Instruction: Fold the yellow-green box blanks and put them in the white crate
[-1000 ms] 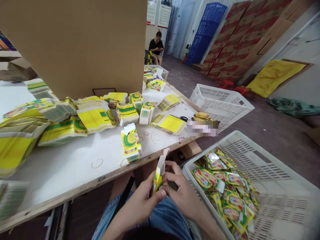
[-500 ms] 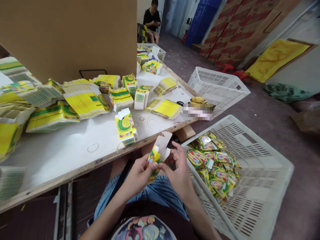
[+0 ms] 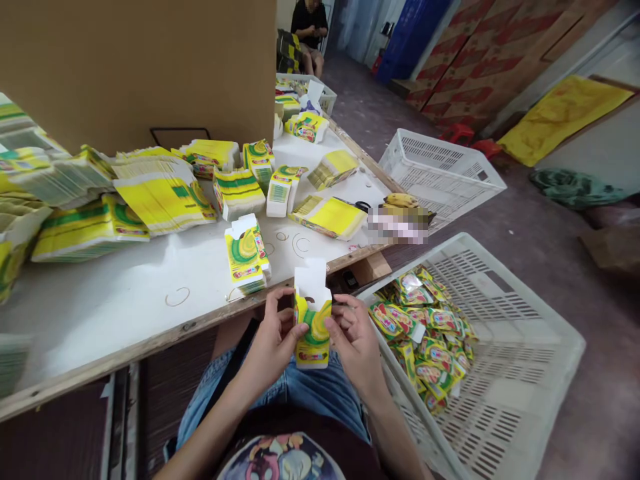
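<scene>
Over my lap I hold a small yellow and green carton (image 3: 314, 333) upright, its white top flap raised and its mouth open. My left hand (image 3: 280, 333) grips the left side, thumb on the front panel. On the opposite edge my right hand (image 3: 356, 337) has its thumb on the front and its fingers behind. Just beyond, near the table edge, stands a stack of flattened cartons (image 3: 247, 257). To the right, a white plastic crate (image 3: 520, 360) holds many small yellow and green packets (image 3: 435, 347).
Stacks of flat cartons (image 3: 163, 193) line the white table (image 3: 140, 287) before a large cardboard box (image 3: 140, 67). Bananas (image 3: 400, 200) lie at the table's right corner, next to another white crate (image 3: 445, 167). A person (image 3: 309, 33) sits in the background.
The carton has turned its front panel toward me and looks squared out, with its flap upright. My right hand has closed on its right edge; my left hand has shifted along the left side.
</scene>
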The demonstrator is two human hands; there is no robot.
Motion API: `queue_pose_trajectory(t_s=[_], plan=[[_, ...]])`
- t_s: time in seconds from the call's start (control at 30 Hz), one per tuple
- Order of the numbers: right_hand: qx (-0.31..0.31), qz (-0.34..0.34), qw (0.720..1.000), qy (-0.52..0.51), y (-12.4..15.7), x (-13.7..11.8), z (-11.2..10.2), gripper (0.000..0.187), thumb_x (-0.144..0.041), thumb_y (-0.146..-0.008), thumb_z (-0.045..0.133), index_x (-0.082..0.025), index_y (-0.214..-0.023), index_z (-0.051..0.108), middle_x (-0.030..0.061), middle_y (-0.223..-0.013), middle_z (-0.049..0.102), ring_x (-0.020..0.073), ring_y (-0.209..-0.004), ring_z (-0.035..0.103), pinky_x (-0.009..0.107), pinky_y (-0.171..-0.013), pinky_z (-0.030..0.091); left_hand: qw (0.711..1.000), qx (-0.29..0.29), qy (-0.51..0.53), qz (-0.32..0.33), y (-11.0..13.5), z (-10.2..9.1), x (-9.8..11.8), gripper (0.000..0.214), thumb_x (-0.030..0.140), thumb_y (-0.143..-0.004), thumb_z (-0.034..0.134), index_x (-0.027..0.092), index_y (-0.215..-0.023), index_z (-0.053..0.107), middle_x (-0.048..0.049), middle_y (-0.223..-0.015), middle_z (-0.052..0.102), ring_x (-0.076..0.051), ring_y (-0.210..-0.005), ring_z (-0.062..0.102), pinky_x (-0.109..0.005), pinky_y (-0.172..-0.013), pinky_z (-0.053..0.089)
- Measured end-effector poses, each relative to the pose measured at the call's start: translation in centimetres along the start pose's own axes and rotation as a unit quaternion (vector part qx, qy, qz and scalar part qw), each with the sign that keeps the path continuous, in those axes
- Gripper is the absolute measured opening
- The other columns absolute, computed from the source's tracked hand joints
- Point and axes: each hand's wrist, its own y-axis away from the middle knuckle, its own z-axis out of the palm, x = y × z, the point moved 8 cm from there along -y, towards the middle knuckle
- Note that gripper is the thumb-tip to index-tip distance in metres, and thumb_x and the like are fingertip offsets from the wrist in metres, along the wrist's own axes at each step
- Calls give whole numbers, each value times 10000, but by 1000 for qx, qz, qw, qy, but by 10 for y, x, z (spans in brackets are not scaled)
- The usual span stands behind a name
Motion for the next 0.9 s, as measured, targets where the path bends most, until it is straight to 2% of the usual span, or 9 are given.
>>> queue_pose_trajectory(t_s=[0.17,0.27,0.37,0.47,0.57,0.67,0.73,0.8,0.9], plan=[[-91,1,996,12,-8,-7,-4,373,-439,-920,624,-236,-1229,569,61,-1012,690,179,-811,660,282,-724,540,997,-67,30,-18,-1,7,5,494,275,-918,616,227,-1351,384,-88,-1062,708,-211,-955,676,-322,-847,516],[-113,10,993,33,-9,-9,-12,250,-446,-938,590,-206,-991,636,20,-811,641,158,-695,604,252,-619,488,992,-103,49,-49,-1,14,-1,392,274,-857,703,207,-1192,512,-72,-1013,716,-205,-901,682,-287,-778,522],[-99,-26,991,85,-10,-14,-18,311,-417,-963,549,-191,-766,631,14,-730,584,156,-683,559,261,-623,463,988,-115,61,-81,-1,20,-9,383,280,-808,759,195,-1100,527,-52,-928,716,-182,-793,683,-264,-699,521],[-60,-40,995,69,-13,-11,-21,196,-385,-948,583,-205,-958,661,33,-821,625,180,-759,594,292,-690,495,989,-107,63,-76,-3,21,-10,603,289,-844,726,224,-1346,400,-70,-973,734,-203,-850,705,-300,-758,537],[-36,-17,999,21,-15,-3,-23,386,-374,-935,614,-255,-1298,550,33,-906,663,183,-773,621,321,-738,523,991,-112,48,-55,-5,21,-8,695,293,-873,687,226,-1467,332,-118,-1105,730,-246,-997,699,-360,-871,536],[-47,-52,993,93,-17,-9,-26,314,-467,-939,589,-233,-1099,723,79,-1003,665,230,-947,616,368,-849,504,994,-98,0,-53,-7,17,-12,496,312,-873,675,190,-1331,529,-118,-1106,734,-252,-988,698,-349,-858,544],[-61,-69,988,123,-16,-15,-29,444,-575,-935,534,-210,-967,785,95,-984,652,256,-974,597,383,-849,494,996,-66,-43,-43,-10,11,-14,433,317,-872,673,193,-1275,573,-97,-1071,744,-241,-953,704,-325,-822,552],[-87,-27,991,102,-16,-12,-29,498,-604,-939,501,-202,-1028,782,74,-863,640,233,-850,598,368,-770,500,995,-39,-83,-30,-11,7,-15,401,306,-874,666,200,-1253,588,-85,-1068,745,-231,-940,705,-310,-806,555],[-121,70,987,78,-14,1,-23,384,-454,-917,609,-199,-1190,699,-3,-708,581,164,-663,547,288,-632,469,994,-23,-106,-20,-11,6,-15,382,270,-875,651,206,-1247,597,-84,-1109,739,-224,-955,702,-317,-834,558]])
